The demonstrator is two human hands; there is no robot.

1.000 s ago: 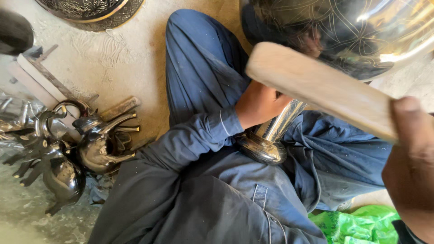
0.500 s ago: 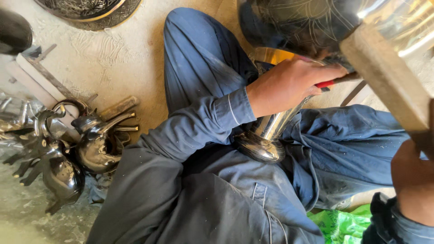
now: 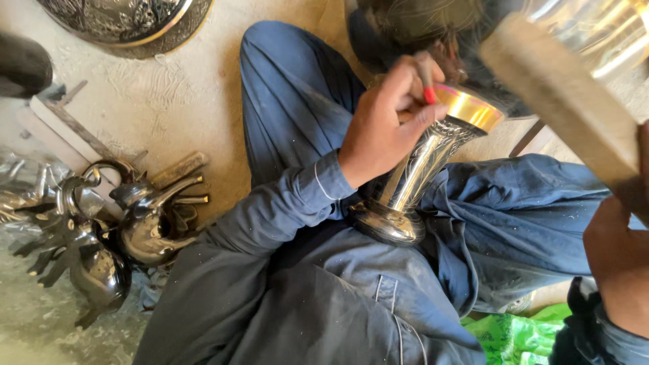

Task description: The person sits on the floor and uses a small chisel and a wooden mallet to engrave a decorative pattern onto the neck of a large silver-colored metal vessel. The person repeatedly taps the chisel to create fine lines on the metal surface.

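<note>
A tall silver goblet-shaped vase [image 3: 422, 165] with a gold inner rim stands tilted on my lap, its round foot on my blue trousers. My left hand [image 3: 382, 132] is at the vase's rim, fingers closed on a thin tool with a red band [image 3: 428, 86] that touches the rim. At the right edge, my right hand [image 3: 618, 267] grips a pale wooden mallet [image 3: 564, 91], which is raised above and to the right of the vase. Part of the mallet's handle is hidden by my hand.
A large shiny metal vessel [image 3: 595, 27] fills the top right. An engraved round tray [image 3: 122, 20] lies at the top left. Dark metal teapots [image 3: 145, 226] and loose pieces sit on the floor at left. A green bag [image 3: 514, 338] lies by my right knee.
My left hand has risen from the vase's stem to its rim with the thin tool. The wooden mallet has swung from across the middle up to the right.
</note>
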